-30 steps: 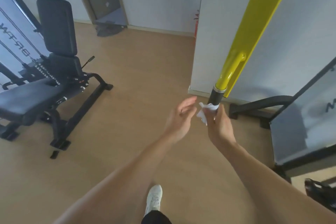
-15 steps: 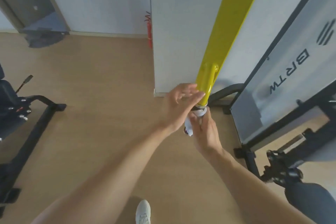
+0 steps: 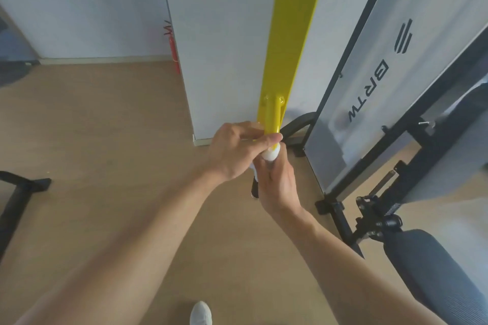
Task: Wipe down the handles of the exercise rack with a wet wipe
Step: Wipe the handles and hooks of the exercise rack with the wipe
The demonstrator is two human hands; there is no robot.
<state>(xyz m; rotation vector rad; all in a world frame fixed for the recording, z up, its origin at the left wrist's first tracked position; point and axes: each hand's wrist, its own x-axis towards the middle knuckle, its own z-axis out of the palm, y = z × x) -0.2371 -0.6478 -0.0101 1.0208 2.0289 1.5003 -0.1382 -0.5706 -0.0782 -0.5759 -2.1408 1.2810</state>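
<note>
- Now both hands meet at the lower end of the yellow upright [image 3: 293, 34]; a second ago the left hand [image 3: 235, 152] hung open and clear of the handle, whereas it now lies across the yellow handle stub [image 3: 272, 116], fingers folded over its near end.
- Meanwhile the right hand [image 3: 277, 182] has kept its place on the dark grip below the stub, and the view has swung rightward, so the black bench has passed out at the left edge and the grey panel [image 3: 383, 87] with lettering fills the right.
- Reading for the task: the wipe has been carried up the grip to the joint with the yellow stub, which suggests one handle is in mid-wipe and the rack's other handles remain to be done.
- Grip, right hand: closed round the grip with the wet wipe [image 3: 270, 154] bunched between fingers and handle; a white fold shows at the top of the fist and a smaller flap at its left.
- Grip, left hand: fingers curled onto the stub and touching the top of the wipe; it probably steadies the bar or pinches the wipe's upper edge, but the fingertips hide which.
- Position: the handle hangs over bare wood floor [image 3: 105, 140], just in front of the white wall corner and left of the panel's black frame foot.
</note>
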